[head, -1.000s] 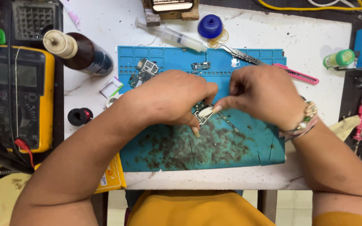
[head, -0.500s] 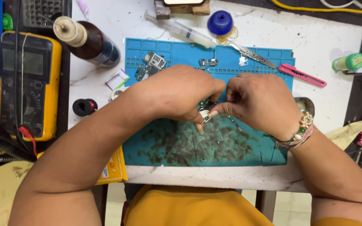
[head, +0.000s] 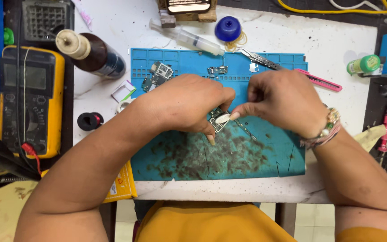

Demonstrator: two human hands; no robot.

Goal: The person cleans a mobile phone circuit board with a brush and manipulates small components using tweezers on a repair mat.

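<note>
Left hand (head: 189, 105) and right hand (head: 283, 101) pinch a small circuit board (head: 217, 121), apparently lying diagonally.

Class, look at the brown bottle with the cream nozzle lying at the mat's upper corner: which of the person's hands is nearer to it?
Left. The left hand lies just right of and below the brown bottle; the right hand sits further right, beyond the left.

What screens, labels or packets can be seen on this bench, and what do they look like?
Multimeter: left edge, yellow and black case, grey blank screen.
Yellow packet: under the blue mat's near left corner, printed.
Brown bottle: left of the mat, lying down, dark label.
Green jar: far right, small, pale label.
</note>
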